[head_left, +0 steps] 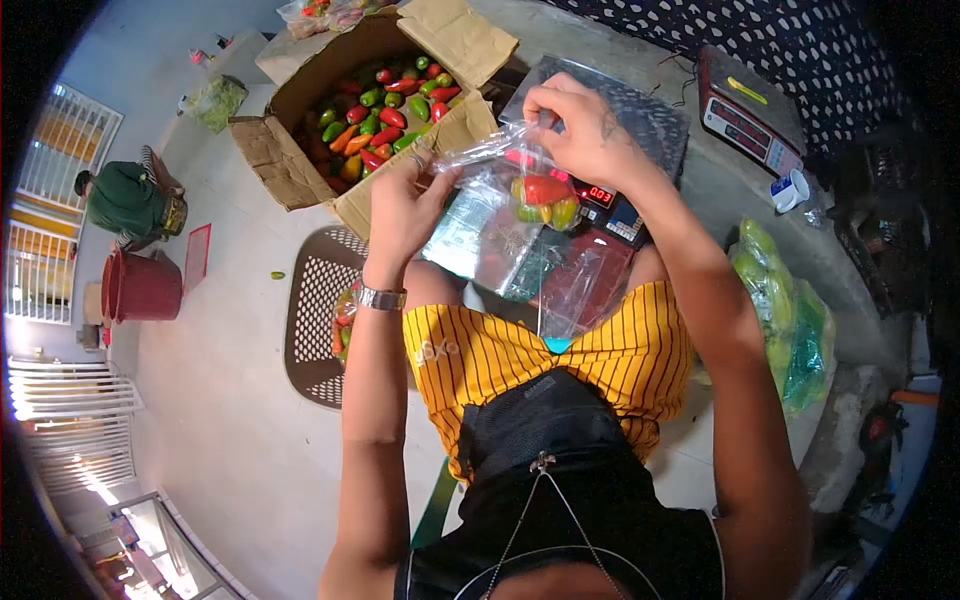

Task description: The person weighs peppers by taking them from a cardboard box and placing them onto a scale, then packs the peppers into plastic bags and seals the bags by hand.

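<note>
Presently: clear bag [484, 150], peppers [546, 190] inside, closing seemingly underway; left hand [403, 208], right hand [592, 140], fingers pinching its mouth; next needs even tension.

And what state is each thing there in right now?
Plastic bag: peppers inside, top held up
Left hand: fingers pinching the bag
Right hand: fingers pinching the bag
Cardboard box: flaps open, peppers inside
Nearer scale: lit, reading 0.03
Farther scale: display lit
Basket: open, peppers inside
Loose pepper: on the floor

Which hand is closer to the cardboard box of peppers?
The left hand, beside the cardboard box; the right hand is farther off, across the clear bag.
</note>
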The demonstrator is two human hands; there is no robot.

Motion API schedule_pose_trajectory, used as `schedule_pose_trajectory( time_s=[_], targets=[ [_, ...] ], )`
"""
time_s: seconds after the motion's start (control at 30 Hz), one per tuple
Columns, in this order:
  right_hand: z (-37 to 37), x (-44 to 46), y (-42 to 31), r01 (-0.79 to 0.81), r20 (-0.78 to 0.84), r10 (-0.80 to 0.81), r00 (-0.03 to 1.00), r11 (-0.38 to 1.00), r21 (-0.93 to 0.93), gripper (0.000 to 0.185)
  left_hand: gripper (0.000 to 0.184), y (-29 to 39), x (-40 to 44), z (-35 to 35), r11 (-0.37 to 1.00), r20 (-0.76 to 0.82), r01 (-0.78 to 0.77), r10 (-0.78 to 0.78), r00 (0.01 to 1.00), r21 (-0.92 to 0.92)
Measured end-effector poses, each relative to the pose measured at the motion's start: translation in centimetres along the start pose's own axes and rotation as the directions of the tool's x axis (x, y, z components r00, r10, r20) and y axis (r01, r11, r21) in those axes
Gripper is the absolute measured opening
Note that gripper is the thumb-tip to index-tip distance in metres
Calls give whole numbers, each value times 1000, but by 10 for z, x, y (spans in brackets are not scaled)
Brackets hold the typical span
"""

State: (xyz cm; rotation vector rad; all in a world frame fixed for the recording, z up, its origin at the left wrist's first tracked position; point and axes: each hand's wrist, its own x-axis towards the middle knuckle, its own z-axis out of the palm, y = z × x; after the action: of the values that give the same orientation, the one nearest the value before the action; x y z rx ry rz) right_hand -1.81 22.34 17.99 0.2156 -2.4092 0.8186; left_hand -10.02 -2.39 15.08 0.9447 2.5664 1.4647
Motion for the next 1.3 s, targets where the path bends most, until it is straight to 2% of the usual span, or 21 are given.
schedule_pose_trajectory(
  time_s=[0.03,0.1,0.2,0.3,0.33,0.43,0.57,0.6,0.7,0.77,0.8,0.83,0.9,0.97,1.03,1.1,1.13,1.2,1.23,1.27,1.3],
  targets=[
    [-2,-3,0,-45,64,45,997,999,-4,10,26,1,-3,5,993,-57,25,-31,998,-116],
    [-13,-12,-6,-138,175,138,975,990,-11,9,20,4,-6,10,997,-14,-60,59,998,-58],
    [-31,-15,-11,-272,162,258,953,959,75,8,20,3,-6,18,984,53,9,0,999,-176],
    [-32,-19,-13,-95,46,94,995,995,23,10,24,5,-4,21,972,65,-93,109,992,-214],
    [-41,-18,-21,-260,31,258,966,956,133,11,24,8,-3,21,969,86,-44,67,994,-241],
    [-35,-22,-24,-33,70,26,997,995,94,12,25,18,-6,15,941,76,49,-25,997,-335],
    [-40,-24,-25,-193,-106,229,968,943,271,13,29,28,-10,12,927,31,37,-28,999,-374],
    [-44,-25,-32,-253,-19,258,966,957,139,14,29,32,-9,10,925,19,52,-48,999,-376],
    [-42,-31,-29,-302,-25,326,945,900,313,13,27,39,-2,2,883,-104,32,-91,990,-468],
    [-36,-33,-32,-267,-26,310,950,857,441,11,27,35,-7,17,898,23,65,-61,998,-435],
    [-31,-34,-41,-279,11,303,953,864,419,10,32,38,-10,26,962,-18,-226,226,974,-151],
    [-26,-35,-50,-295,50,301,952,868,398,10,26,50,-16,29,969,105,-243,246,964,-37],
    [-15,-39,-49,-194,105,165,981,886,421,20,26,34,-7,46,924,105,-383,379,919,14],
    [2,-45,-25,-134,25,201,979,552,823,37,25,46,0,38,956,78,-291,292,953,-24],
    [11,-60,-30,-228,87,217,972,806,545,40,26,63,3,29,973,99,-189,202,974,-129],
    [41,-75,-24,-270,197,211,957,894,357,26,30,81,8,26,953,166,-84,137,977,-289],
    [55,-82,-22,-271,251,207,946,927,257,21,26,87,11,23,898,102,-189,248,963,-398],
    [72,-82,-11,-390,265,290,920,751,533,18,29,85,21,18,790,-24,-197,226,974,-581],
    [78,-84,-9,-508,319,418,851,499,702,19,37,85,21,15,686,-75,-152,140,987,-711],
    [88,-88,1,-335,173,341,924,505,795,16,53,71,17,9,698,1,-53,78,997,-714],
    [83,-87,-5,-343,210,305,929,491,801,16,62,25,17,15,784,175,84,32,984,-615]
  ],
)
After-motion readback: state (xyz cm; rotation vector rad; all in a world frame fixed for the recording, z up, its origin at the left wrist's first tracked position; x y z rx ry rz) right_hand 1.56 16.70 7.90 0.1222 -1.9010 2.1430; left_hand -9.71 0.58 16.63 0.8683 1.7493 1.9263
